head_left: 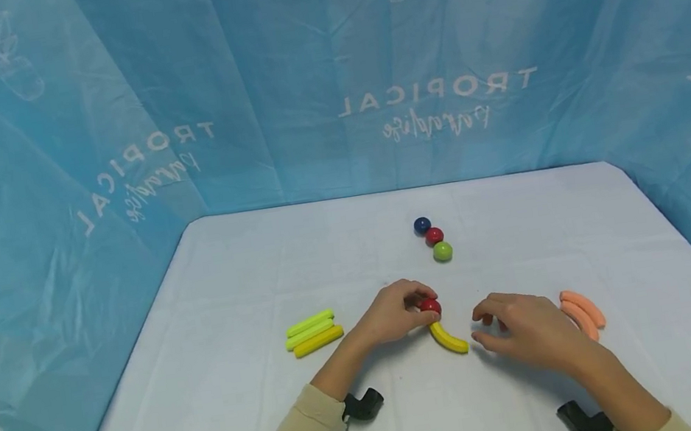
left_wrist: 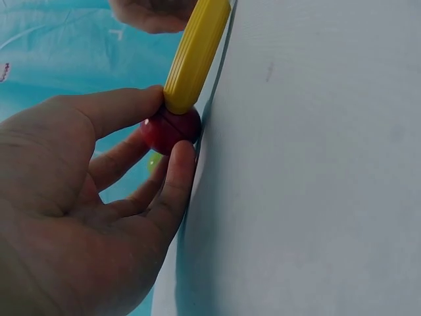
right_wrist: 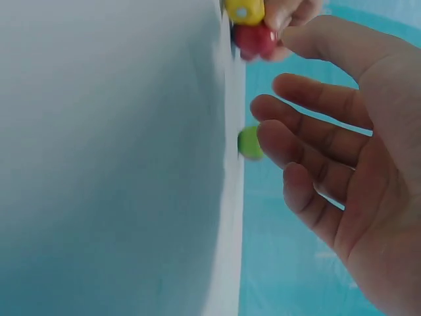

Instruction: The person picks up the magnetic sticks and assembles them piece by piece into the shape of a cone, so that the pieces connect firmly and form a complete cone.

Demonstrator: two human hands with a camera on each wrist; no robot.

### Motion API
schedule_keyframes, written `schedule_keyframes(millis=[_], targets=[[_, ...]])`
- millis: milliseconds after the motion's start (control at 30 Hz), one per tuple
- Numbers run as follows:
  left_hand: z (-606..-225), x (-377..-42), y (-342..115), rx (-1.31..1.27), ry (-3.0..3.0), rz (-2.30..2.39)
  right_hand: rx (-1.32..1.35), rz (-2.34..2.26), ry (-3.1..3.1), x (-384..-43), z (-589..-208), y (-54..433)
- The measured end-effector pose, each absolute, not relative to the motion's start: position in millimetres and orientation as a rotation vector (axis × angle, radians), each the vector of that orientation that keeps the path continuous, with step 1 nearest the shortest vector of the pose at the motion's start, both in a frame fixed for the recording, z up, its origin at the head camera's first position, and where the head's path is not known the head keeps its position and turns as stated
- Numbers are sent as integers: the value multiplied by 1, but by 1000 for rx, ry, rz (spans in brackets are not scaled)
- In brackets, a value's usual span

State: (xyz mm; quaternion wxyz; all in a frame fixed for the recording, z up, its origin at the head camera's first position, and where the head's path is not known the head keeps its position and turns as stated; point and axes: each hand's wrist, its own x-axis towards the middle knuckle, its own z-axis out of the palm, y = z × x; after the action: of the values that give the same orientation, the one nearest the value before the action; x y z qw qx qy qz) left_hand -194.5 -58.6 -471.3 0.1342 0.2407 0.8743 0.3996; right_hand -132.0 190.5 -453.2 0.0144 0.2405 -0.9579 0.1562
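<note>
A shiny red ball (head_left: 430, 306) sits on the white table at one end of a curved yellow piece (head_left: 450, 339) shaped like a banana. My left hand (head_left: 403, 310) pinches the ball between thumb and fingers; the left wrist view shows the ball (left_wrist: 170, 130) right against the ridged yellow piece (left_wrist: 197, 56). To the right of the yellow piece, my right hand (head_left: 523, 330) hovers over the table with relaxed, slightly bent fingers and holds nothing. The right wrist view shows its fingers (right_wrist: 316, 131) spread apart.
Farther back, a blue ball (head_left: 422, 225), a red ball (head_left: 434, 236) and a green ball (head_left: 442, 251) form a short line. Yellow-green sticks (head_left: 309, 331) lie at left. Two curved orange pieces (head_left: 583, 314) rest beside my right hand. Blue curtains (head_left: 388, 52) surround the white table (head_left: 227, 278).
</note>
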Motion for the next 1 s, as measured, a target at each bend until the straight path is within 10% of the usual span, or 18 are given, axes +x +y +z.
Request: schedule_keyframes(millis=[1000], targets=[[-476, -195, -59, 536, 2470, 1285, 267, 591, -3051, -122, -440, 280]])
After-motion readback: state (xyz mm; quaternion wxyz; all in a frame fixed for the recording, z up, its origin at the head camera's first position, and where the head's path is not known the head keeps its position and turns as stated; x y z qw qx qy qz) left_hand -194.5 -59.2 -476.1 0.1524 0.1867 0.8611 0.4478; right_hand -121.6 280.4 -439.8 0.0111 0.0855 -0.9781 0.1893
